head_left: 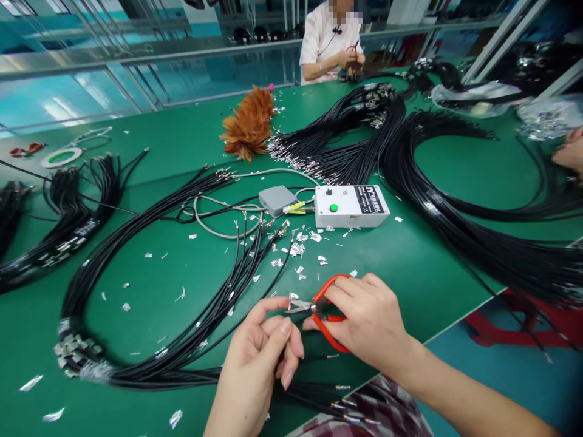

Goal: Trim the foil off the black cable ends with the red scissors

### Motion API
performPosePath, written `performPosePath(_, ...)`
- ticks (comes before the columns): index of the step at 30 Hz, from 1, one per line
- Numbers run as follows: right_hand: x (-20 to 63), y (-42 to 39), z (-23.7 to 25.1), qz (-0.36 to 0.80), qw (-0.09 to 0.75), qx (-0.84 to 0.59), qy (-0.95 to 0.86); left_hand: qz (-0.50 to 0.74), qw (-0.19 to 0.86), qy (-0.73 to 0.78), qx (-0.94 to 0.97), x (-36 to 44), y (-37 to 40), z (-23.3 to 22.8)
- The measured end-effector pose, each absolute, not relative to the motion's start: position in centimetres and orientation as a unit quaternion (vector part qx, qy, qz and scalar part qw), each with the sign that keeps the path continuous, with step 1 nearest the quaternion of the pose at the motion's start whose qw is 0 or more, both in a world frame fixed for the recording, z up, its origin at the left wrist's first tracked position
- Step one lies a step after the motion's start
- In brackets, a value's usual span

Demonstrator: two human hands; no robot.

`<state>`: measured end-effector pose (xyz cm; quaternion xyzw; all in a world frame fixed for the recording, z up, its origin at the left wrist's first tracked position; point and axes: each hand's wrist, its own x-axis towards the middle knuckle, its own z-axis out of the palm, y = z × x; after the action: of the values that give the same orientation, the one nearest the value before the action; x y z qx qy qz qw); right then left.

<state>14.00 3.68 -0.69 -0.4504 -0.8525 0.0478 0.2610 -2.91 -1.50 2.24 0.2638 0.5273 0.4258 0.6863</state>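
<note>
My right hand (364, 318) grips a pair of red-handled scissors (325, 312), whose blades point left and meet at a stripped cable end. Between the fingers of my left hand (264, 346) is a thin black cable (288, 349), its tip standing up at the blades. Whether the blades touch the wires or the foil there, I cannot tell. A looped bundle of black cables (136, 237) lies to the left, with bared copper ends fanned out beyond my hands. More cable ends (350, 403) stick out below my left hand, over the table's near edge.
Foil scraps (298, 249) litter the green table (200, 328). A white box with a green button (350, 206) stands ahead, near an orange feather duster (249, 124). Large cable bundles (437, 200) lie at right. Across the table sits a person (325, 48); another person's hand (571, 152) shows at right.
</note>
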Motion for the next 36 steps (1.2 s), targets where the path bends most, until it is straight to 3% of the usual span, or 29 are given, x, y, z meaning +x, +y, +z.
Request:
performPosePath(13,14.5,3.6,-0.4,0.023,0.227,-0.427,-0.875,0.426,0.681,0.534,0.263,-3.0,-1.6,2.2)
performPosePath(20,15.0,3.6,0.0,0.144,0.281,-0.458,-0.831,0.418,0.688,0.537,0.252,-2.9,-1.4,1.9)
performPosePath(36,15.1,3.5,0.1,0.006,0.234,-0.434,-0.87,0.406,0.676,0.547,0.28,-2.6,-1.2,1.4)
